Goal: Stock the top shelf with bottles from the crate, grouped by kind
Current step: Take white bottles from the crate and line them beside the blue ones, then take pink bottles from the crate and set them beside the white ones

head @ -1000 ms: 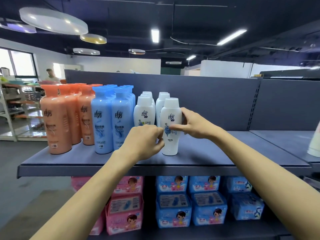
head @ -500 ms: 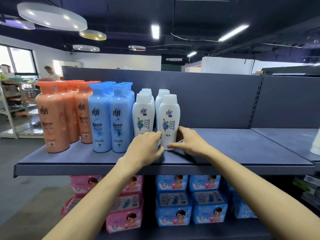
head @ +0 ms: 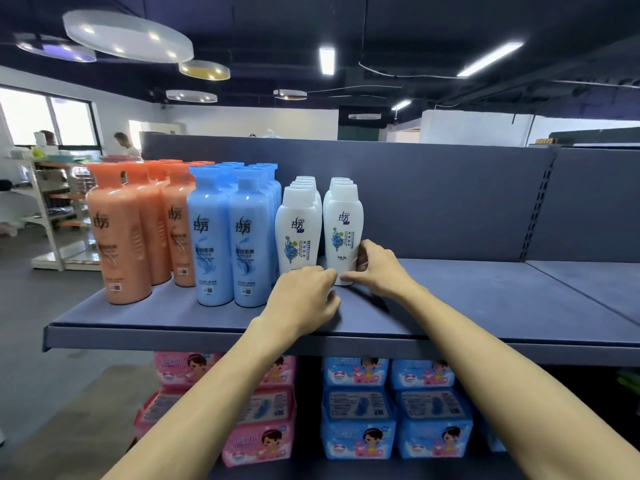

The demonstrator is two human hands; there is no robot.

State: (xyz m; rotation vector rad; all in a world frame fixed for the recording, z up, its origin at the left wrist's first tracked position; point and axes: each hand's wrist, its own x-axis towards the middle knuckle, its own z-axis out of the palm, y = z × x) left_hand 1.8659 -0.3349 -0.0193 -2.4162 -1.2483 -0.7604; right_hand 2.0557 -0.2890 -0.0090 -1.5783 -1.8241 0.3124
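On the grey top shelf (head: 485, 306) stand three groups of bottles: orange bottles (head: 119, 237) at the left, blue bottles (head: 228, 237) in the middle, white bottles (head: 299, 226) to their right in two rows. My right hand (head: 375, 268) holds the base of the front white bottle (head: 343, 223) of the right row, thumb in front and fingers behind. My left hand (head: 304, 296) is curled just left of that base, its fingertips touching the bottle's bottom edge. The bottle stands upright on the shelf. The crate is out of view.
The shelf right of the white bottles is bare up to the grey back panel (head: 450, 202). Pink packs (head: 256, 441) and blue packs (head: 360, 420) fill the shelf below. A person (head: 123, 143) stands by a rack (head: 45, 209) far left.
The front white bottle has been pushed back on the shelf into line with the left row. Both hands slid down from its middle to its base.
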